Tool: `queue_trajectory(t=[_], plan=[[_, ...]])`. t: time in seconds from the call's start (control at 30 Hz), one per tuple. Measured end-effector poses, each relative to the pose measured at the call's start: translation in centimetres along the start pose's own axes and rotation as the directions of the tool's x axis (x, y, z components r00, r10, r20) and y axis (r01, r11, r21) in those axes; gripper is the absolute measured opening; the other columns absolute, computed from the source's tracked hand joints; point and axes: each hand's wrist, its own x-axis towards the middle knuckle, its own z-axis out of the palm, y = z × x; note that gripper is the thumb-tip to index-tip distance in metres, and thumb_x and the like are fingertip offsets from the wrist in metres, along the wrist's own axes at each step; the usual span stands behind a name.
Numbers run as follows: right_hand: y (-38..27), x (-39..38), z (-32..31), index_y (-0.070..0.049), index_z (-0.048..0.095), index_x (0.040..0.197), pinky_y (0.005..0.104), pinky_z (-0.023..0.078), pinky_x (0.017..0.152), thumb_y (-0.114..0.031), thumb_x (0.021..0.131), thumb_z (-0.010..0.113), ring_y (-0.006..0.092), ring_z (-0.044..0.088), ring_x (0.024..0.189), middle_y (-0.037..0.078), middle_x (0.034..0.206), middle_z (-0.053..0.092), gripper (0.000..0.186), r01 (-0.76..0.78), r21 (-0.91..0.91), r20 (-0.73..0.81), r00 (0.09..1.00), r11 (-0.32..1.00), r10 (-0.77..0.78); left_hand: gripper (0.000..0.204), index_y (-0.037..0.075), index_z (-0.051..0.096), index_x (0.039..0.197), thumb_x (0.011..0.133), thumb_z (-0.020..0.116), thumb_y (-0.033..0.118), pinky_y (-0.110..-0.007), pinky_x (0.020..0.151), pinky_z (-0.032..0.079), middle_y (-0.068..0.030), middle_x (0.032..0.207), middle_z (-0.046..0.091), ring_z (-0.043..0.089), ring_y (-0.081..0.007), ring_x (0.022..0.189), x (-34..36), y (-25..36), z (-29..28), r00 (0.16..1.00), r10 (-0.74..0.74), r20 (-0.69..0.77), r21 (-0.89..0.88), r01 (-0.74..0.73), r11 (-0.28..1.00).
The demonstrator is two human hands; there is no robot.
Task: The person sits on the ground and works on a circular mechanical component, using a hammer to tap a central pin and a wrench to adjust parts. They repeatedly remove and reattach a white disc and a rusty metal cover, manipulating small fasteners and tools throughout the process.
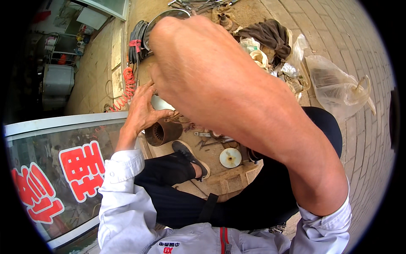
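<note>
My right forearm sweeps across the middle, and my right hand (177, 46) is raised close to the camera. The back of that hand is toward me, and its fingers and anything in them are hidden. Below and to the left, my left hand (141, 108) curls around the edge of a white round piece (160, 103), thumb pointing right. My right hand covers much of that piece, so what my left fingers grip is unclear. Just under the left hand lies a rusty motor stator (163, 132) with a slotted inside. A stained white dish (230, 158) sits nearer my legs.
A round metal basin (163, 19) stands beyond my hands beside a coiled black cable (137, 40) and a red spiral hose (128, 82). At right lie a dark cloth (270, 36) and clear plastic bags (336, 86). A glass panel (80, 169) borders the left; hand tools (203, 5) lie at the far edge.
</note>
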Motion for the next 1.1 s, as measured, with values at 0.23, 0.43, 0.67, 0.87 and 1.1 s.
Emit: queue_trajectory(t=[0.23,0.43,0.67,0.87,1.1], plan=[[0.0,-0.2,1.1,0.001,0.078,0.097,0.0440,0.062,0.082,-0.009,0.071,0.086,0.0378,0.076,0.096,0.025,0.098,0.076,0.029,-0.008,-0.053,-0.103,0.995,0.999,0.002,0.099,0.000,0.057,0.144,0.058,0.098,0.030,-0.046,0.118,0.040,-0.0188,0.154,0.051,0.046,-0.0384,0.141,-0.2,-2.9,1.3,0.993,-0.093,0.068,-0.138,0.102,0.985],[1.1,-0.1,1.3,0.010,0.072,0.089,0.0521,0.057,0.081,-0.005,0.086,0.062,0.0499,0.070,0.092,0.037,0.088,0.068,0.018,0.058,-0.020,-0.152,0.987,0.998,-0.060,0.098,-0.002,0.056,0.144,0.060,0.096,0.028,-0.046,0.118,0.039,-0.0204,0.153,0.051,0.046,-0.0390,0.140,0.4,-2.4,1.4,0.999,0.002,0.037,-0.005,-0.001,1.000],[2.4,0.4,1.5,0.012,0.063,0.091,0.0430,0.048,0.061,-0.013,0.091,0.062,0.0267,0.057,0.058,0.022,0.066,0.059,0.025,0.091,-0.082,-0.185,0.977,0.993,-0.105,0.110,0.005,0.047,0.154,0.060,0.098,0.032,-0.047,0.122,0.035,-0.0201,0.161,0.042,0.039,-0.0407,0.148,-0.5,-3.9,0.8,0.998,0.063,-0.004,-0.078,-0.063,0.995],[3.4,0.4,0.2,0.011,0.067,0.102,0.0411,0.049,0.066,-0.016,0.095,0.065,0.0214,0.058,0.068,0.020,0.076,0.065,0.028,-0.058,-0.172,-0.131,0.991,0.983,0.035,0.078,0.006,0.056,0.145,0.079,0.089,0.031,-0.047,0.118,0.039,-0.0205,0.156,0.050,0.050,-0.0389,0.141,-2.6,-4.8,-8.6,0.908,-0.032,-0.418,-0.159,-0.038,0.987],[5.3,-0.4,0.0,0.008,0.068,0.100,0.0478,0.052,0.072,-0.017,0.093,0.070,0.0381,0.070,0.077,0.027,0.084,0.070,0.027,-0.122,-0.235,0.019,0.991,0.964,0.130,0.059,-0.003,0.065,0.132,0.085,0.082,0.029,-0.044,0.108,0.047,-0.0196,0.141,0.063,0.062,-0.0371,0.127,-7.0,-7.7,-9.8,0.904,-0.095,-0.418,0.008,0.108,0.994]])
